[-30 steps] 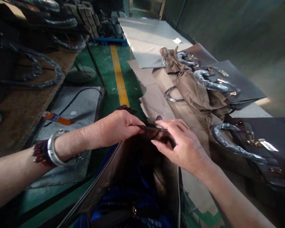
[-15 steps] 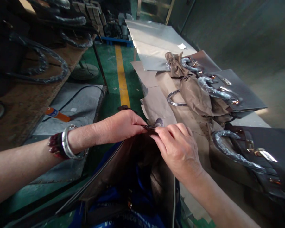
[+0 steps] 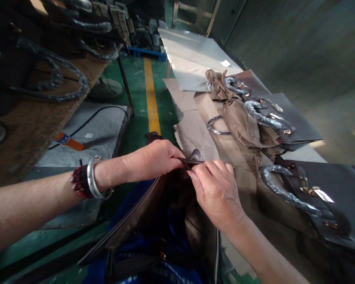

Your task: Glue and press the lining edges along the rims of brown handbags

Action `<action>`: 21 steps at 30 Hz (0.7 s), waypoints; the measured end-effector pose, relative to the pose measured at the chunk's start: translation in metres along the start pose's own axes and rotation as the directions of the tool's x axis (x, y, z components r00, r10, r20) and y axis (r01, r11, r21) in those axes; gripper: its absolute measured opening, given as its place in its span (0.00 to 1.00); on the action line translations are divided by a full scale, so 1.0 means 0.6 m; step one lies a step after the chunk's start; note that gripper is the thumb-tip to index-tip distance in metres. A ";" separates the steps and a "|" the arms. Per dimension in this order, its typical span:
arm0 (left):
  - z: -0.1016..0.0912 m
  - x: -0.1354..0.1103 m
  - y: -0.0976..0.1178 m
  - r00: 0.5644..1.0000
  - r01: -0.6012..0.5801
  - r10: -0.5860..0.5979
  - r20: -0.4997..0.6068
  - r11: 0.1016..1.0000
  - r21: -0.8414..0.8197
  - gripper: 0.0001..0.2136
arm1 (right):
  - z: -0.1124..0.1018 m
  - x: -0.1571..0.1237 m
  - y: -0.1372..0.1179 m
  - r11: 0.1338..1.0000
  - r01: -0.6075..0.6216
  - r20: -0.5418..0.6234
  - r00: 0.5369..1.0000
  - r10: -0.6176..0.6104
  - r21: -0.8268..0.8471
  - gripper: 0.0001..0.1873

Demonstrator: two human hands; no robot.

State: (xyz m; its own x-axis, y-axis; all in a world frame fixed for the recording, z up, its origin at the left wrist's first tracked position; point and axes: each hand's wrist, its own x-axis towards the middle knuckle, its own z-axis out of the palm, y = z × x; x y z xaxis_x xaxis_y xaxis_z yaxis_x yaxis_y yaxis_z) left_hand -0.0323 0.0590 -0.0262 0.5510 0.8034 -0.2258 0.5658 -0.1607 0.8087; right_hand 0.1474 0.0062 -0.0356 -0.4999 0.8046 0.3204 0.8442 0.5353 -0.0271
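In front of my body is a dark brown bag (image 3: 154,197), its mouth and brown lining facing up at me. My left hand (image 3: 162,157) pinches the bag's far edge between thumb and fingers. Close beside it, my right hand (image 3: 215,185) grips the same edge, thumb underneath and fingers curled over the top. A short dark strip of the edge shows between the two hands. The bag's zipper edge (image 3: 118,221) slants down toward the lower left. A blue printed cloth (image 3: 142,260) lies below the bag's opening, against my body.
To the right, several dark handbags (image 3: 325,197) with plastic-wrapped handles lie on a paper-covered table (image 3: 186,59). A wooden bench (image 3: 62,114) on the left bears more dark bags (image 3: 23,79). An orange bottle (image 3: 71,142) is beside the bench. A yellow line (image 3: 150,94) crosses the green floor.
My right hand has shifted slightly left and down, its fingers curling further over the edge. My left forearm has moved a little to the right. Both hands keep hold of the bag.
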 end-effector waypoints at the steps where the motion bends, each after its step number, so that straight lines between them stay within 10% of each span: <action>1: 0.000 0.000 0.000 1.000 -0.009 0.009 0.013 1.000 -0.008 0.13 | -0.002 0.000 0.001 1.000 -0.003 0.014 1.000 0.003 0.014 0.13; 21: 0.001 0.008 0.004 0.996 -0.026 0.026 0.087 1.000 -0.001 0.12 | 0.004 0.004 0.006 0.992 -0.087 -0.035 0.996 0.084 -0.094 0.11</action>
State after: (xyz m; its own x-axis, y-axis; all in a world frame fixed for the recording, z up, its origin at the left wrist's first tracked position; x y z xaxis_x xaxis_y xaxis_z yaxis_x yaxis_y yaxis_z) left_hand -0.0280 0.0625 -0.0257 0.6169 0.7459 -0.2513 0.5508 -0.1810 0.8148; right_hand 0.1485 0.0108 -0.0372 -0.4202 0.8373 0.3498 0.8989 0.4369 0.0338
